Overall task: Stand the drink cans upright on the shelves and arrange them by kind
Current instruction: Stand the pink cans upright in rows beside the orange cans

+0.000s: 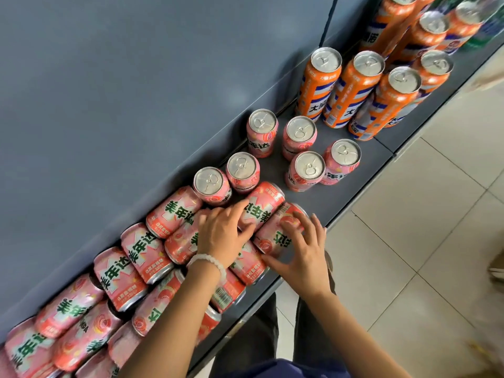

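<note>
- We reach both hands onto the grey metal shelf (pixel 351 173), where most of the short pink aluminium drink cans lie on their sides in a heap toward seven o'clock (pixel 128 271).
- Our left hand (pixel 221 233), with a pale bead bracelet (pixel 210 261) on its wrist, lies across one toppled pink can (pixel 266 204), fingers curled loosely over it rather than clamped.
- Our right hand (pixel 305 255) spreads over the neighbouring toppled pink can (pixel 275 233), fingers on top and thumb beneath; it looks like a grip forming, ready to tip it upright.
- Both cans sit at the heap's one o'clock edge, nearest the six upright pink cans (pixel 301 133), probably so that each can joins its kind.
- Tall orange-and-white cans (pixel 351 88) stand grouped further toward one o'clock, well apart from our hands.
</note>
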